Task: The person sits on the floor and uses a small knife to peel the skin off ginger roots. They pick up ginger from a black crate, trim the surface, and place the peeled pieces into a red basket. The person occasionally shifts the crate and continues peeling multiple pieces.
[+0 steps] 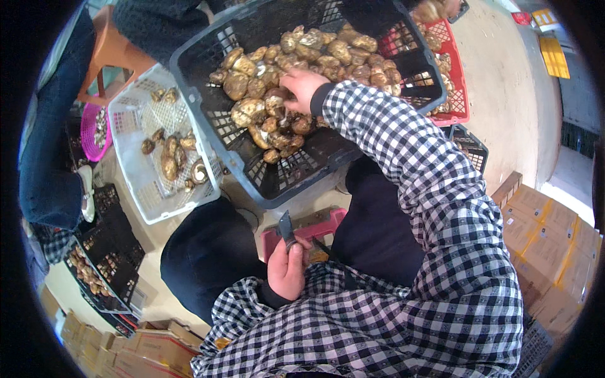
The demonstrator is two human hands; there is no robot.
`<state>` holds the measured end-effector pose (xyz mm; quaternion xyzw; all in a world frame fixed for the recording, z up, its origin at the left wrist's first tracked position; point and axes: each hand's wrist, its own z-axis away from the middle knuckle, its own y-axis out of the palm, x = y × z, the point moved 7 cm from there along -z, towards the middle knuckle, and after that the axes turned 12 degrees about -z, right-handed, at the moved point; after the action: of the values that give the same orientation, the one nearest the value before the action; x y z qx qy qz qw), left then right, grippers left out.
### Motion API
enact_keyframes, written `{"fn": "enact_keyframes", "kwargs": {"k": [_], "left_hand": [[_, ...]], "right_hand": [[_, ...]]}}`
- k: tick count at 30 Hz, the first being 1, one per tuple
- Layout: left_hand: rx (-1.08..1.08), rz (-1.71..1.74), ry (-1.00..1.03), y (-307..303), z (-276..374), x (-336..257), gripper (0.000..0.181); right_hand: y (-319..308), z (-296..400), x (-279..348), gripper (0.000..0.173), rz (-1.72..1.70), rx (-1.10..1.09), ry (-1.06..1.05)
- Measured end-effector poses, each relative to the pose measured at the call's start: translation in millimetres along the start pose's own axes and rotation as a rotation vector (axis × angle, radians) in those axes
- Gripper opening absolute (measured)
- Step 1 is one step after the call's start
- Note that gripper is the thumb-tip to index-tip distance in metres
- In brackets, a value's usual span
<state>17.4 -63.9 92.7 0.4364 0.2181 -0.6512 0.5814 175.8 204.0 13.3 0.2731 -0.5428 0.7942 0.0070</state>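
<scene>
My left hand (287, 273) is closed around the handle of a short knife (285, 228), its dark blade pointing up and away from me. Above my lap, a large black plastic crate (264, 201) holds a heap of brown mushrooms (331, 59) with pale stems. My right hand (302, 90) reaches into that crate from the right. Its thumb and fingers are spread about a dark brown mushroom (278, 93) in the heap; whether they grip it I cannot tell.
Left of the black crate stands a white plastic basket (165, 216) with several mushrooms. A red crate (461, 94) is behind at right, and a pink basket (84, 127) at far left. Another person's leg (54, 175) is at left. Cardboard boxes (550, 236) stand at right.
</scene>
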Motion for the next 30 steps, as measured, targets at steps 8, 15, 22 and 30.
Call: {"fn": "enact_keyframes", "kwargs": {"k": [8, 15, 22, 30], "left_hand": [[-0.016, 0.023, 0.01, 1.0, 7.1, -8.9, 0.019], [-0.055, 0.023, 0.101, 0.1, 3.1, -6.2, 0.019], [-0.188, -0.133, 0.317, -18.3, -7.4, -24.1, 0.017], [-0.273, -0.964, 0.642, 5.5, -3.1, -41.0, 0.009]], "right_hand": [[16.6, 1.6, 7.6, 0.057, -0.099, -0.206, 0.254], [32.0, -13.3, -35.8, 0.069, -0.266, 0.045, 0.17], [-10.3, 89.1, 30.7, 0.032, -1.763, -0.015, 0.331], [53.6, 235.7, 110.3, 0.025, -2.2, -0.12, 0.722]]}}
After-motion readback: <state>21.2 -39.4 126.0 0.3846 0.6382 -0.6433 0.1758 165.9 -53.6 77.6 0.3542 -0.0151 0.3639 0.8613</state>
